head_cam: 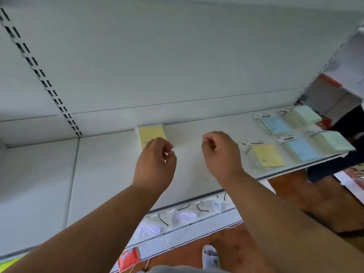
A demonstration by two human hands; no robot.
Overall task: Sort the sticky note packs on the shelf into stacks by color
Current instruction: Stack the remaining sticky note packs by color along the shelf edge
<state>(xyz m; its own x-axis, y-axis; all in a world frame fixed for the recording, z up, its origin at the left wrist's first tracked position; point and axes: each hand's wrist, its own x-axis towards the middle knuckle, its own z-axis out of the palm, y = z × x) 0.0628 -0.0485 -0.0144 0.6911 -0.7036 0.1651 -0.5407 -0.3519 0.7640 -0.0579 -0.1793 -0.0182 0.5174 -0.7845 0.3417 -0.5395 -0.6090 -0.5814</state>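
A yellow sticky note pack (150,133) lies flat on the white shelf (110,164), against the back wall. My left hand (155,160) covers its near end with fingers curled; whether the fingertips grip it is hidden. My right hand (218,152) hovers to the right of it over bare shelf, loosely curled, with nothing in it. At the shelf's right end lie a yellow stack (266,157), two blue stacks (275,125) (302,149) and two green stacks (306,115) (334,141).
A slotted upright (42,75) runs down the back panel at left. A lower shelf (177,215) holds clear packets with black cords. Below are a brown floor (325,201), a red tag (129,259) and my foot in a white slipper (210,257).
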